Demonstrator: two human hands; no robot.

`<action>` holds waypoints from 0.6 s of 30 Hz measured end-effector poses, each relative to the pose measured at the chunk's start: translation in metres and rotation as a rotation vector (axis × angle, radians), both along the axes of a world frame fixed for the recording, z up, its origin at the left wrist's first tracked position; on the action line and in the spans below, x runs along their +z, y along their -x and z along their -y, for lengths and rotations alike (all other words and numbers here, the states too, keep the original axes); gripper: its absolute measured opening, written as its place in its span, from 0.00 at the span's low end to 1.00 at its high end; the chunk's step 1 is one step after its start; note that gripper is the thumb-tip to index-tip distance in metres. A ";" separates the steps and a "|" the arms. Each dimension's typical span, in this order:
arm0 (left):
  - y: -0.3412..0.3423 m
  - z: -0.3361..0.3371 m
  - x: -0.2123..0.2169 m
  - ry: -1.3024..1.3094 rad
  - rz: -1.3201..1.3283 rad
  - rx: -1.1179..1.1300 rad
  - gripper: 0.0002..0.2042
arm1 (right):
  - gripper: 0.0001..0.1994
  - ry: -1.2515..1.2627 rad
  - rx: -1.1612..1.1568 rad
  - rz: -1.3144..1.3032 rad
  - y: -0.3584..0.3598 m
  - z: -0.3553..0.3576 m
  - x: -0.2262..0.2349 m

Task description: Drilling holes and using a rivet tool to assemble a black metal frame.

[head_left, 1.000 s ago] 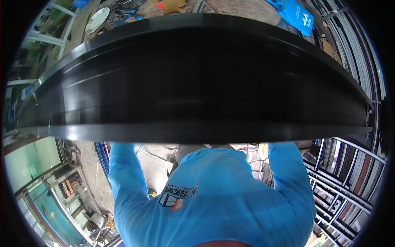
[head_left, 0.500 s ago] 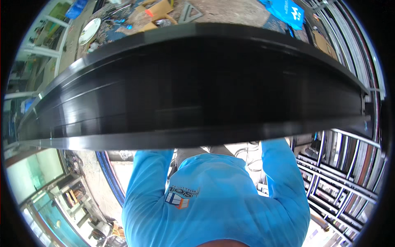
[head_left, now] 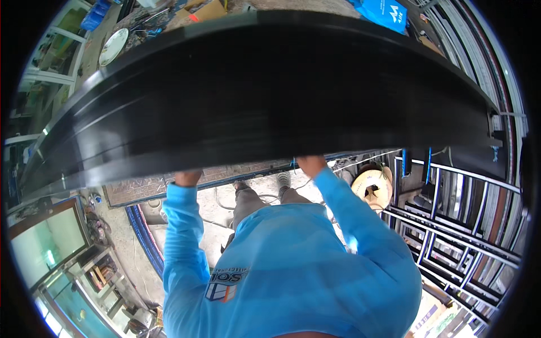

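Note:
A long, wide black profile (head_left: pixel 270 96) with lengthwise ridges spans the view in front of me, bowed by the lens. My left hand (head_left: pixel 187 178) grips its near lower edge left of centre. Right of centre, my right hand (head_left: pixel 311 164) holds the same edge. The fingers of both hands are mostly hidden behind the profile, with only the backs of the hands and the wrists showing. Beneath it lies a brown patterned board (head_left: pixel 143 188) with a dark border, partly covered.
Stacked metal bars and frames (head_left: pixel 451 248) stand along the right side, near a round tan object (head_left: pixel 373 187). Beyond the profile are a white plate (head_left: pixel 114 47), cardboard (head_left: pixel 208 11) and a blue bag (head_left: pixel 386 14). A glass-fronted cabinet (head_left: pixel 51 236) stands at left.
The profile has shifted farther from my body, up in the view. My hands and wrists, hidden before, now show below its near edge, as does the board underneath.

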State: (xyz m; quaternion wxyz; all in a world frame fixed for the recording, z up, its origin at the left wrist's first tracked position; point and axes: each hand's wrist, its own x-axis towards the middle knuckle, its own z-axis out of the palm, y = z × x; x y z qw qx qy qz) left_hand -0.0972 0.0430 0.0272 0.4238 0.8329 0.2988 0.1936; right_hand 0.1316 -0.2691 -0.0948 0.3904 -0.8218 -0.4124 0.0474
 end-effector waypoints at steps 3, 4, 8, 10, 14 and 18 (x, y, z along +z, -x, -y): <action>0.010 0.027 0.008 0.365 0.229 0.051 0.16 | 0.14 0.216 -0.337 0.104 -0.062 -0.095 -0.025; 0.009 0.034 0.009 0.385 0.231 0.056 0.20 | 0.14 0.199 -0.337 0.104 -0.072 -0.099 -0.034; 0.008 0.056 0.004 0.414 0.124 -0.049 0.20 | 0.15 0.427 -0.442 0.036 -0.108 -0.115 -0.050; 0.007 0.059 -0.003 0.518 0.112 -0.096 0.21 | 0.16 0.493 -0.452 0.043 -0.107 -0.115 -0.034; -0.002 0.062 -0.014 0.620 0.094 -0.196 0.23 | 0.10 0.276 -0.411 -0.069 -0.075 -0.115 0.026; -0.016 0.072 -0.016 0.738 0.134 -0.300 0.24 | 0.11 -0.290 0.022 -0.835 -0.018 -0.098 0.092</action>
